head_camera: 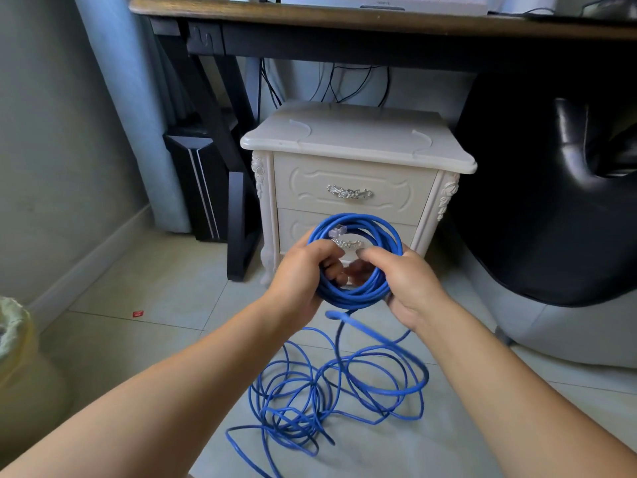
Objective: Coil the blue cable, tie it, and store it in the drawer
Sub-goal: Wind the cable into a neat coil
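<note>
A coil of blue cable (358, 222) is held up in front of a cream nightstand (351, 139). My left hand (300, 270) grips the coil's left side, fingers curled through the ring. My right hand (410, 284) grips its right side, thumb on top. A clear plug (337, 230) sticks out at the coil's top left. More blue cable hangs from the coil and lies in loose tangled loops (331, 391) on the tiled floor below my hands. The nightstand's upper drawer (351, 188) and lower drawer (293, 225) are both closed; the coil hides most of the lower handle.
A dark wooden desk (310, 15) stands over the nightstand, its black leg (238, 208) just left. A black chair (551, 201) fills the right side. A lined bin (13, 339) sits at the far left. A small red scrap (138, 313) lies on the tiles.
</note>
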A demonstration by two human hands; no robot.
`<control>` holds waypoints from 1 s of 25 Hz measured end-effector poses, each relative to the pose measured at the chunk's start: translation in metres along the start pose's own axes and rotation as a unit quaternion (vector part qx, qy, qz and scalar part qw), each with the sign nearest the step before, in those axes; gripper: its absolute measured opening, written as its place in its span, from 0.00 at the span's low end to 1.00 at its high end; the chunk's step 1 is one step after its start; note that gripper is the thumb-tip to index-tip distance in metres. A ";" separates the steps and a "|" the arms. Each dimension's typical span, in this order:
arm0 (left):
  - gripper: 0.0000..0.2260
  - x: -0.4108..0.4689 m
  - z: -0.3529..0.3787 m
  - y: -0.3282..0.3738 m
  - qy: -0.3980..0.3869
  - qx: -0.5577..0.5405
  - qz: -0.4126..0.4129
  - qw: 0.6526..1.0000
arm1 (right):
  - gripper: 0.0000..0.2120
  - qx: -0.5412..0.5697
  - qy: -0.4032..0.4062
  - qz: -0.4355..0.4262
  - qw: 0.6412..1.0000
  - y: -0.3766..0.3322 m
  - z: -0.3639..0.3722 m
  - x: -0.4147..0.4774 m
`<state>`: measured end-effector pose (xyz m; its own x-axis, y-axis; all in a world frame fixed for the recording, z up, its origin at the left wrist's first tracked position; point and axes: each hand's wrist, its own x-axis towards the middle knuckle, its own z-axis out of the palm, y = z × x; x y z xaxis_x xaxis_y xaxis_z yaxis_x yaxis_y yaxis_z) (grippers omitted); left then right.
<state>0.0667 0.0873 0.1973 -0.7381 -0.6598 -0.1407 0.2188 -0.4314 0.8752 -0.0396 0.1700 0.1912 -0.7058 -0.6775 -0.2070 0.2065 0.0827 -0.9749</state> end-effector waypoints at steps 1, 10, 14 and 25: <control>0.12 0.001 -0.001 0.000 -0.005 0.022 -0.004 1.000 | 0.04 0.015 0.008 -0.004 1.000 0.001 0.000 -0.001; 0.16 0.004 -0.022 0.017 -0.117 0.394 0.055 0.910 | 0.05 -0.388 -0.001 -0.189 0.902 -0.006 -0.005 -0.011; 0.08 0.000 -0.015 0.013 -0.051 0.568 0.181 0.801 | 0.10 -0.490 -0.012 -0.234 0.840 -0.007 0.004 -0.016; 0.04 0.005 -0.005 0.011 0.097 0.273 0.118 0.950 | 0.15 -0.145 -0.020 -0.085 0.986 -0.003 -0.001 -0.011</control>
<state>0.0682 0.0763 0.2035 -0.5664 -0.8225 0.0521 -0.0395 0.0902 0.9951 -0.0330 0.1780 0.1962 -0.6858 -0.7266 -0.0414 -0.1184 0.1675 -0.9787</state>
